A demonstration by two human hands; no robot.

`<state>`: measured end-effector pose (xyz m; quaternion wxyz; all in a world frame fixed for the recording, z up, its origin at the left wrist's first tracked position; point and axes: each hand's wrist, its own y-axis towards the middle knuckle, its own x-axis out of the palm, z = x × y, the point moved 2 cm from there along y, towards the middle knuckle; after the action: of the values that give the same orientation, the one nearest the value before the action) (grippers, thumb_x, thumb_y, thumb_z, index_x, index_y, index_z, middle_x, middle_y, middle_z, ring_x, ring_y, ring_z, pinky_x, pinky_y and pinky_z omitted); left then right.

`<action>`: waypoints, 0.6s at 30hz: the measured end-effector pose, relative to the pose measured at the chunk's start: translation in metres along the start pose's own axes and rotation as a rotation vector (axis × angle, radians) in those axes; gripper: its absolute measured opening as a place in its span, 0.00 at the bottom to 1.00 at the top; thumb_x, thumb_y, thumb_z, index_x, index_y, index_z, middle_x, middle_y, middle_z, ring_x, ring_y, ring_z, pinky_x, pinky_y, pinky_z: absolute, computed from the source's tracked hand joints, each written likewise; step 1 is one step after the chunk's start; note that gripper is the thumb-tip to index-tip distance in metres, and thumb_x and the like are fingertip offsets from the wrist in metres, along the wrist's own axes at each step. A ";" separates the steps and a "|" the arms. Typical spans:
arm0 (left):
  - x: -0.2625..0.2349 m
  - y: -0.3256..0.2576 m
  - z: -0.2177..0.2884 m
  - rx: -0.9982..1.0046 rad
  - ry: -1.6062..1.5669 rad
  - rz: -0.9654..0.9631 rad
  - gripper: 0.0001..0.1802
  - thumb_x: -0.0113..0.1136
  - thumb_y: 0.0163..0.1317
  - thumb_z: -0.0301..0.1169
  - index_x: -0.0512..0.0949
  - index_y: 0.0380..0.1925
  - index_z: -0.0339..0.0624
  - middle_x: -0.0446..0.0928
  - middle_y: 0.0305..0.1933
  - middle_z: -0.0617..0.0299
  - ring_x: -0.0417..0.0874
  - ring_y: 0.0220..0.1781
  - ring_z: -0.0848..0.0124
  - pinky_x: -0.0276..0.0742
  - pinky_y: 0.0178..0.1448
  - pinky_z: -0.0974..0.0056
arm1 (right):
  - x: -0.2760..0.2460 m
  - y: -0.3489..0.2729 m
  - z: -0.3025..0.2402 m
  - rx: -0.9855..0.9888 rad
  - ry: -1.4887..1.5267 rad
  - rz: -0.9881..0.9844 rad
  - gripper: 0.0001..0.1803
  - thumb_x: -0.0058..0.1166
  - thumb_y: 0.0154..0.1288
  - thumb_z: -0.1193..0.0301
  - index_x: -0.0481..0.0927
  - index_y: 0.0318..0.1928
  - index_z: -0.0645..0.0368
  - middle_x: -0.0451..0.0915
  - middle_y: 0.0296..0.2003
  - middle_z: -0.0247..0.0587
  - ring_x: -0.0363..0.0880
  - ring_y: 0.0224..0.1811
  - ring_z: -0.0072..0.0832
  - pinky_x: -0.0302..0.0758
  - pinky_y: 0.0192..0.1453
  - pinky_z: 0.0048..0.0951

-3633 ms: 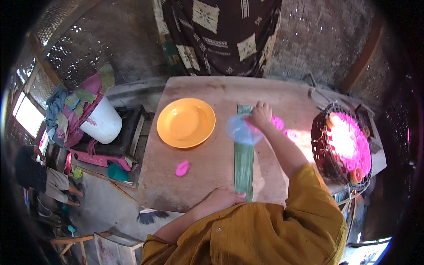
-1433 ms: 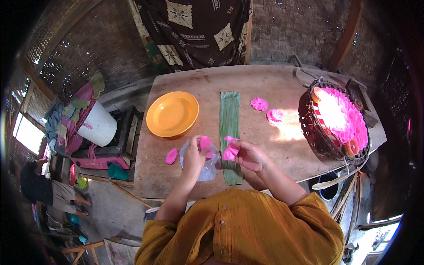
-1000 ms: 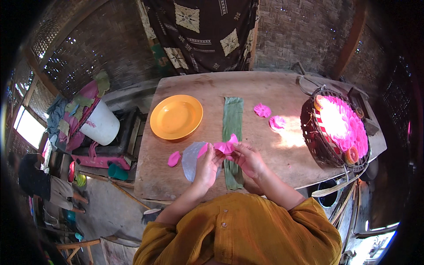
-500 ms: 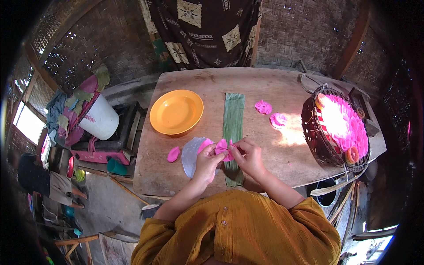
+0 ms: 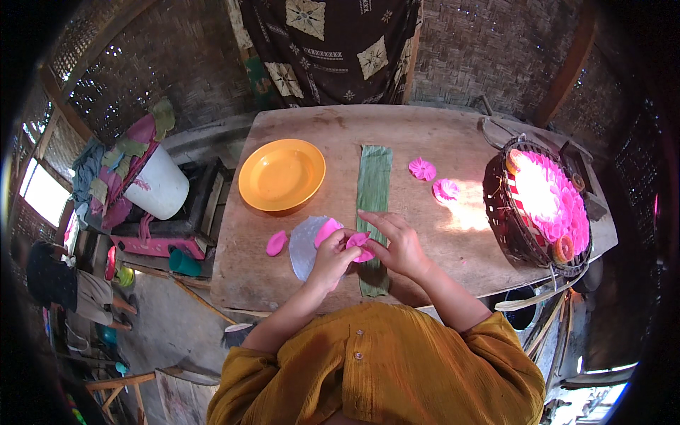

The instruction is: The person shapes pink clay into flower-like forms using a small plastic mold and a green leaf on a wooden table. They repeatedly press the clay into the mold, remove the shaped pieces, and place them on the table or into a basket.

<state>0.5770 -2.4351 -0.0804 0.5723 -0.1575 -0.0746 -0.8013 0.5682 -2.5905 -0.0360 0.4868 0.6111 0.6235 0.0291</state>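
My left hand (image 5: 331,259) and my right hand (image 5: 395,244) meet over the near end of a long green leaf strip (image 5: 372,185) lying on the wooden table (image 5: 439,212). Both pinch a small pink flower-shaped piece (image 5: 359,245) between their fingers. Another pink piece (image 5: 326,230) rests on a clear plastic bag (image 5: 304,244) just left of my left hand. A loose pink piece (image 5: 276,243) lies further left.
An orange plate (image 5: 281,174) stands left of the leaf. Two pink flower pieces (image 5: 422,168) (image 5: 446,190) lie to its right. A dark basket (image 5: 535,205) full of pink pieces sits at the right edge. A white bucket (image 5: 159,185) with cloths stands on the left.
Since the earliest frame my right hand came back from the far end of the leaf to the near end. Both hands now work a pink piece; the bag lies flat on the table.
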 end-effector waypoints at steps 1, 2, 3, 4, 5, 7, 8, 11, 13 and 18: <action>0.000 0.000 0.000 0.014 0.000 -0.019 0.13 0.52 0.53 0.17 0.71 0.40 0.31 0.75 0.41 0.58 0.78 0.42 0.72 0.77 0.46 0.68 | -0.001 0.001 0.000 0.023 0.037 -0.040 0.27 0.61 0.49 0.74 0.74 0.54 0.54 0.79 0.38 0.45 0.79 0.37 0.39 0.77 0.42 0.35; 0.000 0.001 0.000 -0.007 0.026 -0.011 0.14 0.52 0.53 0.17 0.70 0.41 0.31 0.75 0.41 0.58 0.78 0.42 0.72 0.77 0.46 0.68 | -0.001 0.001 0.000 0.066 0.047 -0.093 0.29 0.61 0.49 0.75 0.73 0.55 0.54 0.80 0.38 0.45 0.79 0.38 0.38 0.77 0.42 0.35; 0.000 0.001 0.001 -0.017 0.041 -0.014 0.14 0.52 0.52 0.17 0.70 0.42 0.31 0.75 0.41 0.58 0.78 0.42 0.72 0.77 0.46 0.68 | -0.001 0.002 0.000 0.110 0.058 -0.146 0.30 0.62 0.49 0.75 0.73 0.57 0.54 0.80 0.38 0.45 0.79 0.38 0.38 0.77 0.41 0.34; 0.000 0.001 0.001 -0.035 0.053 0.008 0.15 0.52 0.52 0.17 0.69 0.42 0.31 0.74 0.41 0.57 0.78 0.42 0.71 0.76 0.46 0.68 | -0.001 0.002 0.001 0.153 0.077 -0.204 0.31 0.62 0.49 0.75 0.72 0.58 0.53 0.80 0.38 0.45 0.79 0.38 0.38 0.77 0.41 0.34; 0.000 0.002 0.001 -0.033 0.042 0.012 0.17 0.52 0.52 0.17 0.68 0.44 0.32 0.74 0.41 0.57 0.78 0.43 0.71 0.76 0.47 0.68 | -0.001 0.002 0.002 0.221 0.112 -0.212 0.32 0.61 0.50 0.76 0.71 0.58 0.53 0.81 0.38 0.45 0.80 0.38 0.37 0.77 0.41 0.34; 0.001 0.001 0.003 -0.040 0.008 0.047 0.20 0.51 0.52 0.17 0.67 0.47 0.33 0.73 0.42 0.56 0.77 0.44 0.71 0.75 0.48 0.67 | 0.000 0.002 0.004 0.355 0.199 -0.236 0.32 0.61 0.50 0.76 0.70 0.59 0.53 0.81 0.38 0.45 0.80 0.36 0.36 0.77 0.40 0.33; 0.001 0.001 0.004 -0.040 0.045 0.073 0.21 0.51 0.52 0.17 0.66 0.48 0.34 0.73 0.42 0.56 0.77 0.44 0.71 0.75 0.48 0.67 | 0.000 0.003 0.003 0.299 0.191 -0.185 0.32 0.61 0.50 0.76 0.71 0.59 0.54 0.81 0.37 0.45 0.81 0.35 0.36 0.77 0.39 0.33; 0.004 0.000 0.006 -0.036 0.105 0.070 0.23 0.51 0.52 0.17 0.64 0.51 0.34 0.73 0.43 0.55 0.77 0.45 0.70 0.75 0.48 0.67 | 0.001 0.004 0.001 0.192 0.176 -0.103 0.30 0.61 0.52 0.77 0.72 0.58 0.55 0.82 0.34 0.44 0.81 0.32 0.34 0.78 0.38 0.31; 0.004 0.001 0.005 -0.052 0.104 0.071 0.23 0.52 0.53 0.17 0.64 0.52 0.34 0.73 0.44 0.54 0.77 0.46 0.70 0.75 0.48 0.67 | 0.004 0.003 0.001 0.202 0.173 -0.131 0.29 0.60 0.53 0.78 0.72 0.57 0.55 0.82 0.32 0.44 0.81 0.30 0.31 0.78 0.36 0.29; 0.002 0.003 0.000 -0.016 0.015 0.085 0.26 0.55 0.57 0.18 0.62 0.56 0.33 0.77 0.41 0.52 0.81 0.40 0.71 0.77 0.42 0.70 | 0.009 0.000 0.006 0.425 0.423 -0.114 0.26 0.57 0.54 0.78 0.72 0.57 0.58 0.81 0.28 0.41 0.80 0.28 0.24 0.77 0.34 0.25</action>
<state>0.5788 -2.4380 -0.0793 0.6052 -0.1591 -0.0570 -0.7779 0.5742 -2.5870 -0.0445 0.2085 0.6437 0.7363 -0.0027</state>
